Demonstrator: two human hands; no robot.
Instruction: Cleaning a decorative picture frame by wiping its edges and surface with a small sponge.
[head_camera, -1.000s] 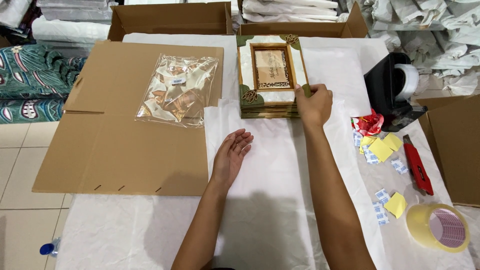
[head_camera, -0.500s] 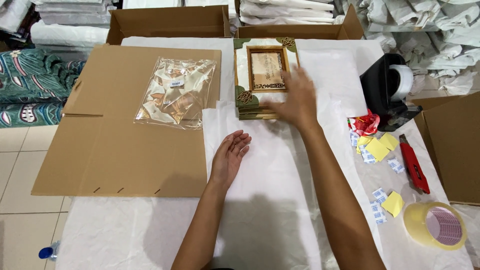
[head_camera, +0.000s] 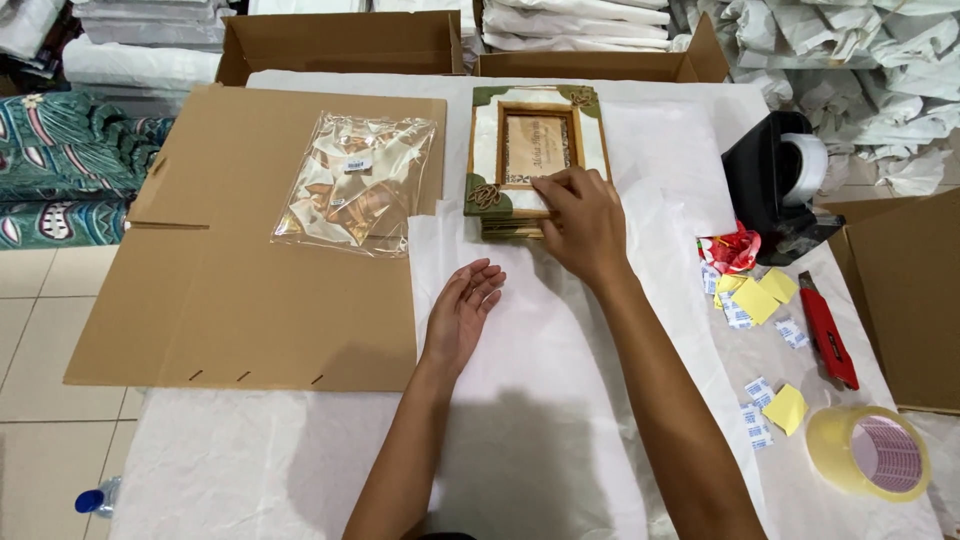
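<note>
My right hand (head_camera: 580, 222) now lower on framed box (head_camera: 535, 155) front edge vs 0.5 s ago, fingers pressing flat, left hand (head_camera: 462, 312) unchanged, open, palm up on white paper (head_camera: 560, 420).

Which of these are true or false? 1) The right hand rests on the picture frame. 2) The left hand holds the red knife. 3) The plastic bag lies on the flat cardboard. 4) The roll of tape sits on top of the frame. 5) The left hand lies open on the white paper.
1) True: the right hand rests on the lower edge of the picture frame.
2) False: the left hand holds nothing; the red knife lies far off by the right arm.
3) True: the plastic bag lies on the flat cardboard.
4) False: the roll of tape sits near the table's right corner, away from the frame.
5) True: it lies palm up on the white paper.
</note>
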